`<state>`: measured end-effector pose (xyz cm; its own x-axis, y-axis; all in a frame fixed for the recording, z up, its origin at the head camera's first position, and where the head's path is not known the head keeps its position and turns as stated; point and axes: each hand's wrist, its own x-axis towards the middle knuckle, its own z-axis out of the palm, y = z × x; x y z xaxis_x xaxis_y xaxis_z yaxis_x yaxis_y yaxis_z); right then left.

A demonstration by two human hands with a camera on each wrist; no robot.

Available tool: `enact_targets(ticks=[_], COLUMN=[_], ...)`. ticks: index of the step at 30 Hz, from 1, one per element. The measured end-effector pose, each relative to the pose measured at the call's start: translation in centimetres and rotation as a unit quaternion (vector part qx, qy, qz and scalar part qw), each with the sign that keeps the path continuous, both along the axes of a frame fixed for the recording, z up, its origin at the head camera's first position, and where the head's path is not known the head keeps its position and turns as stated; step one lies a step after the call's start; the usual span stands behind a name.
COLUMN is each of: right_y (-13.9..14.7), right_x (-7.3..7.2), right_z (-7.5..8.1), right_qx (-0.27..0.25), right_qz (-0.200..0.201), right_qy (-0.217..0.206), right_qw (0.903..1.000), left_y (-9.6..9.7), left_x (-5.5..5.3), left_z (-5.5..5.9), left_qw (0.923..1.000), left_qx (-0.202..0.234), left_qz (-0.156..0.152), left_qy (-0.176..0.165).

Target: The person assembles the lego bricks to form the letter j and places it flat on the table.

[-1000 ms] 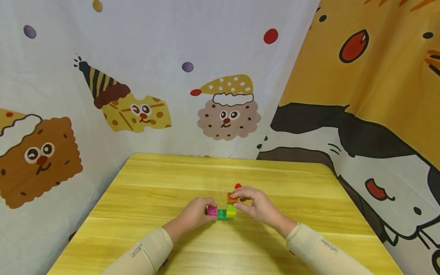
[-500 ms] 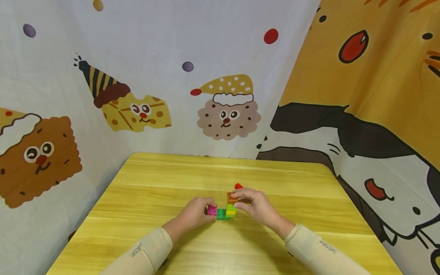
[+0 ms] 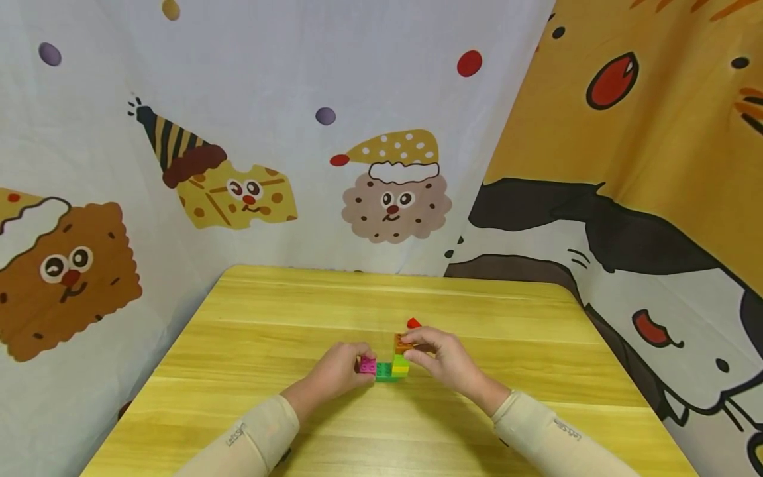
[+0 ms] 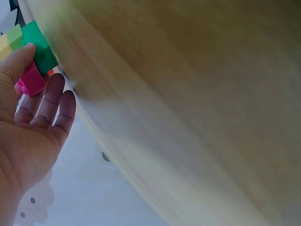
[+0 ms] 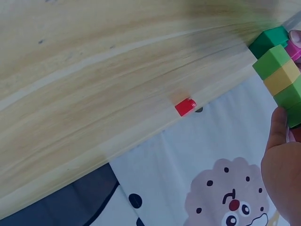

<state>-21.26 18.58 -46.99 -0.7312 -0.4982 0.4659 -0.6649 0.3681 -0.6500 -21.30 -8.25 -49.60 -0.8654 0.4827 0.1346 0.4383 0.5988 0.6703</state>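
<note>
Toy building bricks are joined into an L-shaped build near the table's middle. Its dark green brick (image 3: 383, 371) lies low, with a pink brick (image 3: 367, 365) on its left end. At the right end a stack rises, with a yellow brick (image 5: 282, 78) between light green ones (image 3: 400, 361) and an orange brick (image 3: 402, 342) on top. My left hand (image 3: 335, 372) pinches the pink brick between thumb and fingers. My right hand (image 3: 448, 361) holds the orange brick at its right side, the thumb close to the light green brick below.
Just behind the right hand, a loose red brick (image 5: 186, 107) lies on the wooden table (image 3: 268, 318). A curtain (image 3: 286, 79) printed with cartoon figures hangs beyond the table's back edge and along the sides.
</note>
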Motion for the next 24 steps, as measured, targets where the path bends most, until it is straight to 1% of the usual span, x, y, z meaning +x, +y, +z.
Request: enact_targets(ticks=[4,8,14,16,18,20,21,24], right_y=[-0.02,0.0,-0.12,-0.16,-0.21,-0.23,-0.22,-0.19], right_x=[0.03,0.17,0.28,0.34,0.43,0.51,0.56,0.74], right_z=[0.0,0.15,0.11,-0.01,-0.09,-0.11,-0.11,-0.02], right_qx=[-0.001,0.001,0.017,0.019,0.015,0.008,0.004,-0.013], right_qz=[0.004,0.005,-0.01,-0.015,-0.018,-0.022,-0.025,-0.036], right_qy=[0.013,0.006,0.003,0.007,0.0,-0.019,-0.037,-0.112], right_qw=[0.9999,1.0,0.9998,0.9997,0.9997,0.9995,0.999,0.9929], left_y=[0.06,0.08,0.03,0.02,0.01,0.01,0.0,0.0], left_x=[-0.03,-0.07,-0.09,-0.07,-0.05,-0.05,-0.05,-0.06], left_z=[0.0,-0.07,-0.24,-0.27,-0.29,-0.26,-0.24,-0.17], left_qw=[1.0,1.0,1.0,1.0,1.0,1.0,1.0,1.0], left_qx=[0.0,-0.003,0.0,0.002,0.002,0.004,0.004,0.006], left_qz=[-0.002,0.001,-0.001,-0.003,-0.004,-0.004,-0.004,-0.002], left_qy=[-0.001,-0.003,-0.002,-0.001,0.001,0.0,0.001,0.0])
